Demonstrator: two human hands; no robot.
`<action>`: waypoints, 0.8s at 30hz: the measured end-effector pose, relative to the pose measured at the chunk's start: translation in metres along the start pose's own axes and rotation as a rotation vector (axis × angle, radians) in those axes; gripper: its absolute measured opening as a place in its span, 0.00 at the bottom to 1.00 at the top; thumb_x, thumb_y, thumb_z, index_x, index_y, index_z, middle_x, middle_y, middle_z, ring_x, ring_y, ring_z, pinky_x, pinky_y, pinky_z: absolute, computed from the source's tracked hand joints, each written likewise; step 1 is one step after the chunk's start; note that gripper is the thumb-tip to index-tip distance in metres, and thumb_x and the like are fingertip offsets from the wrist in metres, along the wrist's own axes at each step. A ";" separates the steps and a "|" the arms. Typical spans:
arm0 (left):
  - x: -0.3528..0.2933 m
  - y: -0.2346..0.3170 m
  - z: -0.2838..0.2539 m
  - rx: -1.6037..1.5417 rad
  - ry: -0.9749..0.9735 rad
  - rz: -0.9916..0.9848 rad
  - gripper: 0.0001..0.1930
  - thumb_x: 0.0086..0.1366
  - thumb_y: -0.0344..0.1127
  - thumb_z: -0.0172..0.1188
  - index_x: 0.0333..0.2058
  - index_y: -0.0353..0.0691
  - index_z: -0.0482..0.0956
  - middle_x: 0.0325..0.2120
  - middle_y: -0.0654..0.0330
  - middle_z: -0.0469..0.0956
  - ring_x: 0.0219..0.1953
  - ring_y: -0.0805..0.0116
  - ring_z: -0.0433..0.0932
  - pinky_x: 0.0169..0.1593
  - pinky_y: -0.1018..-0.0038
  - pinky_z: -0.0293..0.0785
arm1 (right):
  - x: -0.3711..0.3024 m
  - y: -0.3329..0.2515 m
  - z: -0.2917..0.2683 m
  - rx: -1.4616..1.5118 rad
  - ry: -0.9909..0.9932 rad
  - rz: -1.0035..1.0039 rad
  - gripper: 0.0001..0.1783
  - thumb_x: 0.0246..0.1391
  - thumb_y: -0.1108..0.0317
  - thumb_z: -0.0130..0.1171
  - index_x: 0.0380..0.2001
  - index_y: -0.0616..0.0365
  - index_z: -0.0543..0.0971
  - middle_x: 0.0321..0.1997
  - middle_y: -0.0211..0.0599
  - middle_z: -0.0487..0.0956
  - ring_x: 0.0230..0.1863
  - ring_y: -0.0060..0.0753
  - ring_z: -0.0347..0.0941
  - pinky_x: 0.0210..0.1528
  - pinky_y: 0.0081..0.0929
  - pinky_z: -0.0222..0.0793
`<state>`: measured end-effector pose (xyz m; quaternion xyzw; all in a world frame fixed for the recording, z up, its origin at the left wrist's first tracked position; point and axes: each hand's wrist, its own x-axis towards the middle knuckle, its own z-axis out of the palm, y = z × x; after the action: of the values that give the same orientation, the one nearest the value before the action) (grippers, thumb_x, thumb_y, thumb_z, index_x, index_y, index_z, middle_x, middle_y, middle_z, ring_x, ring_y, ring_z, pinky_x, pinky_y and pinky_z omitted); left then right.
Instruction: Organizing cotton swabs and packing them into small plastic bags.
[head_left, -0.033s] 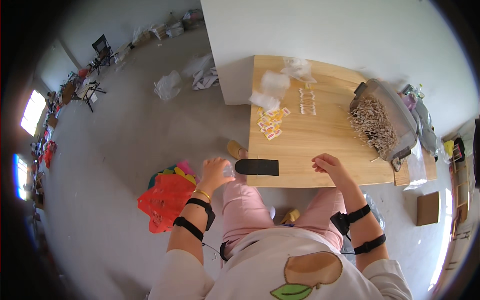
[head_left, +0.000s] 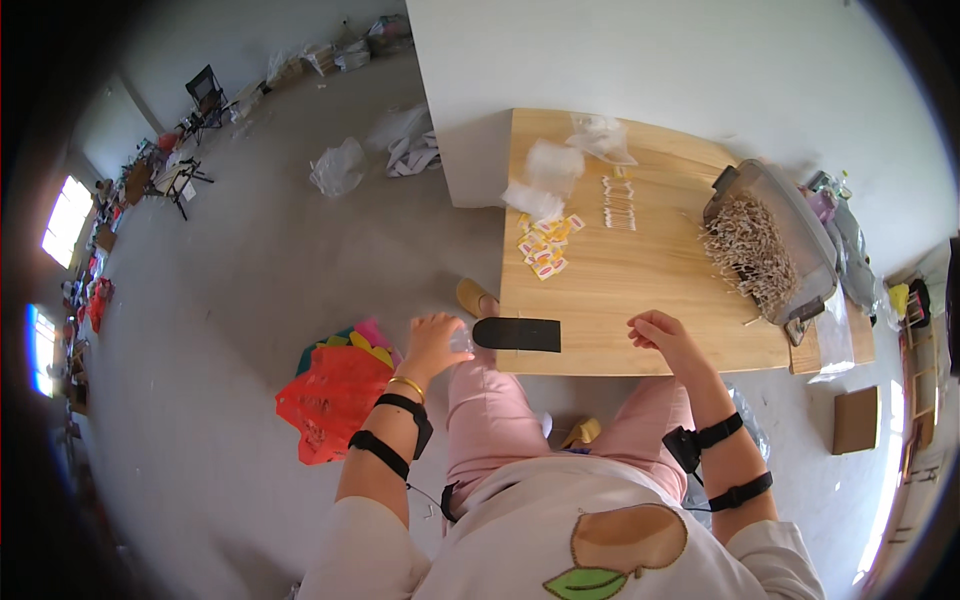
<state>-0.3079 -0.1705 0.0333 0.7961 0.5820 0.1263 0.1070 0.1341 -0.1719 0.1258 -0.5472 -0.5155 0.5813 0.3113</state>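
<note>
Left hand (head_left: 432,340): off the table's near left corner, fingers curled round a small clear bag (head_left: 459,342).
Right hand (head_left: 658,331): near edge, fingers loosely curled, seemingly empty.
Done: sticks (head_left: 619,203) in rows, far side.
Left: heaped tray (head_left: 790,215), right edge; labels (head_left: 545,245) unused.

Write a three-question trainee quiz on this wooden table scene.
1. True or false: the clear bin of thin sticks sits on the table's right side.
2. Which hand is beside the black strip at the table's near edge? A. left hand B. right hand
3. What colours are the small packets near the table's left edge?

Key: 1 true. 2 A. 3 yellow with red and white.
</note>
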 end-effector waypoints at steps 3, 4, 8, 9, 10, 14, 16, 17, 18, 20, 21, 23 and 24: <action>0.012 -0.003 0.009 -0.043 -0.001 0.046 0.30 0.44 0.53 0.76 0.45 0.49 0.78 0.43 0.60 0.76 0.51 0.57 0.73 0.54 0.58 0.62 | 0.000 0.005 0.001 0.014 0.004 0.057 0.14 0.67 0.58 0.56 0.44 0.57 0.81 0.37 0.27 0.81 0.40 0.18 0.75 0.49 0.20 0.70; 0.016 -0.004 0.011 -0.062 -0.045 0.048 0.31 0.45 0.54 0.75 0.47 0.48 0.78 0.44 0.60 0.76 0.53 0.56 0.72 0.55 0.58 0.61 | 0.001 0.006 0.001 0.033 0.011 0.071 0.14 0.67 0.57 0.57 0.44 0.56 0.81 0.37 0.27 0.81 0.39 0.18 0.75 0.49 0.20 0.70; 0.023 -0.009 0.016 -0.162 -0.106 0.045 0.35 0.47 0.54 0.74 0.53 0.46 0.76 0.48 0.58 0.76 0.56 0.53 0.72 0.58 0.56 0.62 | 0.007 0.011 0.006 0.069 0.022 0.121 0.13 0.67 0.59 0.57 0.45 0.56 0.81 0.37 0.26 0.82 0.38 0.17 0.75 0.47 0.20 0.69; 0.024 -0.009 0.017 -0.166 -0.111 0.040 0.35 0.47 0.54 0.74 0.53 0.46 0.76 0.48 0.58 0.76 0.56 0.53 0.72 0.58 0.56 0.62 | 0.009 0.014 0.006 0.068 0.019 0.127 0.13 0.67 0.59 0.57 0.45 0.56 0.81 0.37 0.26 0.82 0.38 0.17 0.75 0.47 0.20 0.69; 0.026 -0.007 0.015 -0.213 -0.102 0.071 0.35 0.46 0.52 0.75 0.53 0.47 0.76 0.48 0.58 0.76 0.56 0.53 0.72 0.58 0.56 0.63 | 0.011 0.017 0.006 0.076 0.015 0.141 0.13 0.67 0.58 0.57 0.44 0.56 0.81 0.36 0.26 0.82 0.38 0.17 0.75 0.48 0.20 0.69; 0.036 0.007 0.005 -0.262 -0.132 0.101 0.36 0.44 0.49 0.76 0.53 0.46 0.76 0.48 0.57 0.76 0.57 0.52 0.72 0.61 0.57 0.63 | 0.012 0.028 0.010 0.062 0.000 0.169 0.13 0.67 0.57 0.57 0.44 0.55 0.81 0.36 0.26 0.82 0.37 0.17 0.75 0.47 0.19 0.70; 0.041 0.015 -0.002 -0.248 -0.172 0.106 0.37 0.44 0.50 0.76 0.54 0.45 0.76 0.49 0.56 0.76 0.57 0.52 0.72 0.61 0.57 0.64 | 0.013 0.033 0.011 0.065 -0.005 0.179 0.13 0.67 0.57 0.57 0.44 0.55 0.81 0.36 0.26 0.82 0.37 0.17 0.75 0.47 0.19 0.70; 0.043 0.019 -0.005 -0.232 -0.209 0.113 0.38 0.45 0.50 0.76 0.55 0.44 0.75 0.50 0.55 0.76 0.57 0.52 0.72 0.61 0.57 0.64 | 0.013 0.036 0.011 0.068 -0.008 0.186 0.13 0.67 0.57 0.57 0.43 0.55 0.82 0.36 0.26 0.82 0.37 0.17 0.75 0.47 0.19 0.70; 0.045 0.023 -0.006 -0.233 -0.211 0.114 0.38 0.45 0.50 0.76 0.55 0.44 0.75 0.50 0.55 0.76 0.57 0.52 0.72 0.61 0.57 0.64 | 0.012 0.038 0.010 0.070 -0.006 0.188 0.13 0.67 0.57 0.57 0.43 0.55 0.82 0.36 0.26 0.82 0.37 0.17 0.75 0.47 0.19 0.70; 0.049 0.030 -0.007 -0.185 -0.215 0.149 0.38 0.44 0.51 0.77 0.54 0.44 0.75 0.49 0.56 0.75 0.56 0.53 0.72 0.60 0.58 0.65 | 0.011 0.039 0.011 0.071 -0.015 0.193 0.14 0.67 0.56 0.57 0.44 0.53 0.82 0.36 0.25 0.82 0.38 0.17 0.75 0.47 0.20 0.69; 0.050 0.033 -0.008 -0.185 -0.216 0.152 0.38 0.44 0.51 0.77 0.54 0.44 0.75 0.49 0.56 0.75 0.56 0.53 0.72 0.60 0.58 0.65 | 0.010 0.040 0.011 0.072 -0.013 0.193 0.14 0.67 0.56 0.57 0.44 0.53 0.82 0.36 0.25 0.82 0.38 0.17 0.75 0.47 0.20 0.69; 0.051 0.041 -0.007 -0.006 -0.186 0.211 0.40 0.44 0.54 0.76 0.54 0.41 0.73 0.50 0.55 0.73 0.54 0.53 0.72 0.58 0.60 0.65 | 0.008 0.037 0.014 0.053 -0.005 0.201 0.13 0.67 0.57 0.57 0.44 0.53 0.82 0.36 0.25 0.82 0.38 0.17 0.75 0.47 0.20 0.68; 0.052 0.045 -0.006 -0.006 -0.186 0.214 0.40 0.44 0.54 0.76 0.54 0.41 0.73 0.50 0.55 0.73 0.54 0.53 0.72 0.58 0.60 0.65 | 0.007 0.037 0.014 0.054 -0.002 0.200 0.13 0.67 0.57 0.57 0.44 0.53 0.82 0.36 0.25 0.82 0.38 0.17 0.75 0.47 0.20 0.68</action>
<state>-0.2540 -0.1341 0.0573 0.8617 0.4808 0.0642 0.1487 0.1262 -0.1792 0.0870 -0.5867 -0.4427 0.6237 0.2660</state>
